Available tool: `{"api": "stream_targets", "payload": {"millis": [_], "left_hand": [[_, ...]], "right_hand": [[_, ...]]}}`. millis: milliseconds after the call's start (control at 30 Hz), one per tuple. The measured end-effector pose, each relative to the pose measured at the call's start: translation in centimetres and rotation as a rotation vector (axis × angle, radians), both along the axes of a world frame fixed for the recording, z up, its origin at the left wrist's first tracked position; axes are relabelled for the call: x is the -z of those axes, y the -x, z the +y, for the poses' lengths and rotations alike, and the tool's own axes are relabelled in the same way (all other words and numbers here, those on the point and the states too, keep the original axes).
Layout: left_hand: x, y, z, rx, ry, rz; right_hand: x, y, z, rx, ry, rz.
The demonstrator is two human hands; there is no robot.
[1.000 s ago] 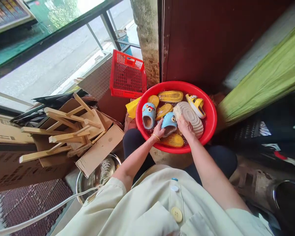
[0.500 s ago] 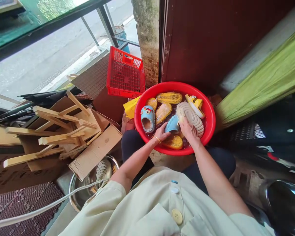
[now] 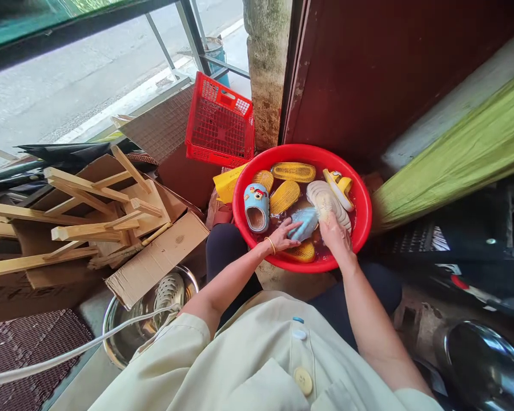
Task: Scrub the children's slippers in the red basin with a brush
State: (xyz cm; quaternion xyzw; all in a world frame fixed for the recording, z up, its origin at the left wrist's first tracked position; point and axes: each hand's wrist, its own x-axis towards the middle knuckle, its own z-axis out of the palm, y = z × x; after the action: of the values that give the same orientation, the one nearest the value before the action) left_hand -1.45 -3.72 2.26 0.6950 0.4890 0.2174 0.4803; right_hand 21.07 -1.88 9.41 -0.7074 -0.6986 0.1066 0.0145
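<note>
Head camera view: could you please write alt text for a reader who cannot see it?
A person's left hand, fingers spread, touches a blue clog in a red basin of water, while the right hand grips a pale brush. A second blue clog and yellow footwear lie nearby. Outside are a red crate and wooden legs.
</note>
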Motion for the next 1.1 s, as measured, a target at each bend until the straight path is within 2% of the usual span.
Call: {"api": "stream_targets", "payload": {"millis": [67, 167, 300, 367, 400, 467, 600, 700, 767, 867, 967, 1033, 1100], "left_hand": [[-0.3, -0.2, -0.4, 0.027, -0.042, 0.117], [-0.5, -0.8, -0.8, -0.025, -0.134, 0.271], [-0.1, -1.4, -0.9, -0.123, -0.211, 0.283], [0.3, -1.4, -0.9, -0.144, -0.258, 0.232], [0.4, -1.3, -0.9, -0.151, -0.29, 0.206], [0.5, -1.2, -0.9, -0.156, -0.357, 0.17], [0.3, -0.9, -1.0, -0.134, -0.461, 0.185], [0.2, -0.7, -1.1, -0.132, -0.489, 0.198], [0.5, -0.6, -1.1, -0.148, -0.48, 0.187], [1.2, -0.7, -1.0, -0.179, -0.458, 0.149], [1.7, -0.9, -0.9, -0.201, -0.464, 0.118], [1.7, -1.0, -0.8, -0.196, -0.466, 0.114], [1.4, -1.0, -0.8, -0.178, -0.458, 0.131]], "right_hand": [[-0.3, -0.9, 0.5, 0.005, -0.04, 0.007], [-0.6, -0.7, -1.4, -0.056, -0.031, -0.006], [-0.5, 1.4, -6.2, -0.294, 0.104, -0.021], [-0.5, 1.9, -7.4, -0.391, 0.129, -0.03], [-0.5, 2.0, -7.3, -0.404, 0.126, -0.037], [-0.5, 1.8, -5.4, -0.352, 0.102, -0.054], [-0.6, 1.7, 1.3, -0.11, 0.075, -0.076], [-0.8, 2.6, 3.6, -0.106, 0.125, -0.054], [-0.7, 3.6, 2.6, -0.143, 0.142, -0.022], [-0.4, 4.8, -1.7, -0.238, 0.18, 0.019], [0.0, 4.5, -5.3, -0.361, 0.202, 0.048], [0.1, 3.6, -5.1, -0.346, 0.192, 0.036], [0.2, 2.6, -3.0, -0.237, 0.179, 0.016]]}}
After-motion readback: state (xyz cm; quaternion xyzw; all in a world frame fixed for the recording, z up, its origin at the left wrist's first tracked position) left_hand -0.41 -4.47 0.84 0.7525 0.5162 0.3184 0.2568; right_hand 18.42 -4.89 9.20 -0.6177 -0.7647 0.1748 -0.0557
